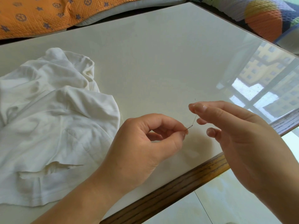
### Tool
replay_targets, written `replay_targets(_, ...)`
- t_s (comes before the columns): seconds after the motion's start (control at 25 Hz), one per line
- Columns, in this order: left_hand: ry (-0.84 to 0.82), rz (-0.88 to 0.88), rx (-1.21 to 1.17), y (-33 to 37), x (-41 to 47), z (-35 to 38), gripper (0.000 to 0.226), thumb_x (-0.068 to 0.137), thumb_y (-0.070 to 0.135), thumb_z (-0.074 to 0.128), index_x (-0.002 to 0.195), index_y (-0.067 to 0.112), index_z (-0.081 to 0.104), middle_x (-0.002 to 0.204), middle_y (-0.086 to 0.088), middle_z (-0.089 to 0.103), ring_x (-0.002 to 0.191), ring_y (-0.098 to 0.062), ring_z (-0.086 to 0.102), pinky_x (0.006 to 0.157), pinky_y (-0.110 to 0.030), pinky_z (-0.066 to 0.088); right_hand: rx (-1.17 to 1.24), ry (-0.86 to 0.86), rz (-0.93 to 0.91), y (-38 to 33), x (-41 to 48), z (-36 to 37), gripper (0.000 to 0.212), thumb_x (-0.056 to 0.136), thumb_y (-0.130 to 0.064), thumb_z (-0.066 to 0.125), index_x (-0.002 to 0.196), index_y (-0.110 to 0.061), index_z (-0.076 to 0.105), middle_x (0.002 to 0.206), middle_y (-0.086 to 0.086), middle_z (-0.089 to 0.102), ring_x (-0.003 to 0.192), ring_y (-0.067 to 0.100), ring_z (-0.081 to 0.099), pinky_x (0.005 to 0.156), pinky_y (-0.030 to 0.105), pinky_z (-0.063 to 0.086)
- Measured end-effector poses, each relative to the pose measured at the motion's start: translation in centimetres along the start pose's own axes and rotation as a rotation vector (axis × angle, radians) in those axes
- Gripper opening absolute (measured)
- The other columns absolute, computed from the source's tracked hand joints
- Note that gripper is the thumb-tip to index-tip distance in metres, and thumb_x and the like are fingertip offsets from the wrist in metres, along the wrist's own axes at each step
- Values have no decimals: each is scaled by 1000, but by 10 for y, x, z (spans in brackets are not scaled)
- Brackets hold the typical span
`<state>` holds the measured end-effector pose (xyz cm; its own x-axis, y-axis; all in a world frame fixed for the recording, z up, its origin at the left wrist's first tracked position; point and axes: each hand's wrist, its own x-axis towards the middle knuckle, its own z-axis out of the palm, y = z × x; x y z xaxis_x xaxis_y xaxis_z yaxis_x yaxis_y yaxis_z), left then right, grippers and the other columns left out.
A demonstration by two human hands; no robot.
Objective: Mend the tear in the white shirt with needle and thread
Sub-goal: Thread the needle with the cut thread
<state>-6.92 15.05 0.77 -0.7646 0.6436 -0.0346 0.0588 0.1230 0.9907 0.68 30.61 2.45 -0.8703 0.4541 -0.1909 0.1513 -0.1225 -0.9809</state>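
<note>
A crumpled white shirt [53, 120] lies on the left of the table, with a ragged tear [63, 165] near its lower edge. My left hand [145, 143] pinches a needle [189, 127] between thumb and forefinger, its eye end poking out to the right. My right hand [239, 136] pinches a thin thread [195, 118] between thumb and forefinger just above the needle's eye. The thread runs down from those fingertips to the eye. Both hands hover above the table, right of the shirt.
The glossy cream table [161, 62] has a wooden front edge [186, 180] running diagonally. An orange patterned quilt [40, 15] lies behind the table and a colourful cushion [265, 18] at the back right. Pale floor tiles [226, 204] show below the edge.
</note>
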Motion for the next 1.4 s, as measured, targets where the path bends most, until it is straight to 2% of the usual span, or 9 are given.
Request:
replay_targets(0.2,-12,2,-5,-1,1,0,12,80,19,74,81,30,78,76,5,74,67,-5,65,66,-12,49,-3,34,22,3,2,-1,45,53,-55,76,87,-26,79,106,8,71,89,17,53,82,38,37)
replay_targets(0.32,-11,2,-37,1,0,-1,6,75,30,74,80,29,78,73,6,72,65,-3,64,64,-11,49,24,73,53,3,4,-2,43,54,-48,83,87,-20,78,107,15,68,84,21,48,80,38,37)
replay_targets(0.44,-2,-7,-65,-2,2,-3,12,70,35,86,79,32,78,74,4,72,69,-7,65,66,-12,50,51,117,85,3,8,-6,39,57,-45,77,85,-17,79,98,12,72,77,18,51,73,34,40)
replay_targets(0.64,68,-24,-116,-10,5,-5,23,65,45,70,81,30,77,75,8,70,78,-13,68,82,-28,59,135,170,148,3,13,-11,22,77,-28,70,88,-10,74,91,4,76,60,11,54,53,22,43)
replay_targets(0.76,81,-42,-194,-10,8,-7,21,66,42,70,78,26,76,77,4,70,78,-13,67,81,-31,59,244,189,207,3,16,-13,17,87,-21,64,95,-6,66,89,7,76,51,11,55,43,17,42)
replay_targets(0.88,49,-73,-345,-6,11,-9,3,72,27,71,69,27,73,99,1,75,86,-12,70,68,-23,55,486,139,294,-1,16,-12,5,93,-13,56,92,-9,57,89,12,75,45,10,54,37,15,41)
replay_targets(1.04,41,-129,-593,-1,14,-11,25,81,14,57,62,25,67,111,-6,74,90,-18,73,61,-20,55,630,106,356,0,18,-8,5,95,-9,51,92,-7,54,76,11,72,50,12,63,41,15,47)
replay_targets(1.2,57,-145,-767,1,17,-12,24,81,8,55,61,19,65,107,-12,75,91,-21,75,67,-24,58,608,148,385,2,19,-3,7,97,-6,50,92,-5,54,64,11,65,52,17,68,42,18,51)
replay_targets(1.4,94,-131,-805,2,18,-11,24,79,7,55,60,18,66,88,-10,75,77,-18,74,66,-26,59,466,145,383,5,19,-1,8,99,-6,49,97,-3,55,62,11,64,51,18,67,43,20,53)
